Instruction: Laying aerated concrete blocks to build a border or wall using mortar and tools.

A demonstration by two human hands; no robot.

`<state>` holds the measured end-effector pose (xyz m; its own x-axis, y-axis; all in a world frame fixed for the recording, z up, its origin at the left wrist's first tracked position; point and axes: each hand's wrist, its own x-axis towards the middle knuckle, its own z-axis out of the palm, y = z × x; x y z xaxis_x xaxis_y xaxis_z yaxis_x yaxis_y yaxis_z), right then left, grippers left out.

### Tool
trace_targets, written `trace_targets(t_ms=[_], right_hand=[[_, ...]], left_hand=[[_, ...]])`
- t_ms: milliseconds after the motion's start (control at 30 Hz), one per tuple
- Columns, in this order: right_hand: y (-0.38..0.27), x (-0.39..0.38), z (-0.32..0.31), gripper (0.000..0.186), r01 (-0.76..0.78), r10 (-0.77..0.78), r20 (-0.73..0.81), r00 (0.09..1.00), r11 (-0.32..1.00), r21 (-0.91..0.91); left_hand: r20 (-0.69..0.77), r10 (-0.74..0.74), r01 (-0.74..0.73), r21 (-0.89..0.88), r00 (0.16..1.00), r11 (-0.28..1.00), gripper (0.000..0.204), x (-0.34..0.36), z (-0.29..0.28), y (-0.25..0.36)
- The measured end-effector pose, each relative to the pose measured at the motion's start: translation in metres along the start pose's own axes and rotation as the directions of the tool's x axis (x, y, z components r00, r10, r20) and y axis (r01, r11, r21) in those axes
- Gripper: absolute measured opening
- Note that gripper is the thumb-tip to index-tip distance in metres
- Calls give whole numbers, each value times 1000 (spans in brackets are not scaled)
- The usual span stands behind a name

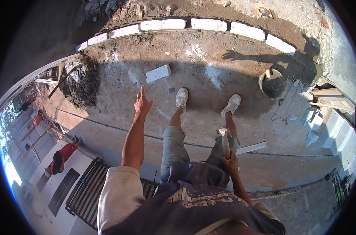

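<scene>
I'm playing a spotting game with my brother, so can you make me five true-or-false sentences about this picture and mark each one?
1. The right hand holds a tool with a wooden handle. True.
2. The left hand is squeezed into a fist. False: one of its fingers sticks straight out.
3. A loose white block lies on the ground between the left hand and a row of white blocks. True.
4. The bucket stands to the left of both shoes. False: it stands to their right.
5. The shoes are bright red. False: they look whitish.
</scene>
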<state>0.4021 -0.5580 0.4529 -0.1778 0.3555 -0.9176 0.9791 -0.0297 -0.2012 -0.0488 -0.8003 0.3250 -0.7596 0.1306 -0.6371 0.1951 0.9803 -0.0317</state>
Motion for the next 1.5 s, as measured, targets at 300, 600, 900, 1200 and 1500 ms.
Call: trace_targets(t_ms=[300,600,900,1200,1500], right_hand=[[-19,-30,46,47,-252,254,-28,967,926,-282],[-48,-24,53,40,-274,247,-119,962,836,-475],[-68,-19,65,57,-388,373,-105,922,883,-265],[-52,-29,103,53,-286,214,202,956,831,477],[-119,-91,100,40,-303,-262,410,874,367,880]], left_hand=[[-49,354,-305,404,934,862,121,255,190,-42],[-220,538,-478,273,814,835,118,351,276,-89],[600,162,438,-718,784,541,123,161,224,-149],[673,76,312,-436,736,844,145,-88,78,-280],[162,324,-82,-776,932,626,129,-160,-104,-203]])
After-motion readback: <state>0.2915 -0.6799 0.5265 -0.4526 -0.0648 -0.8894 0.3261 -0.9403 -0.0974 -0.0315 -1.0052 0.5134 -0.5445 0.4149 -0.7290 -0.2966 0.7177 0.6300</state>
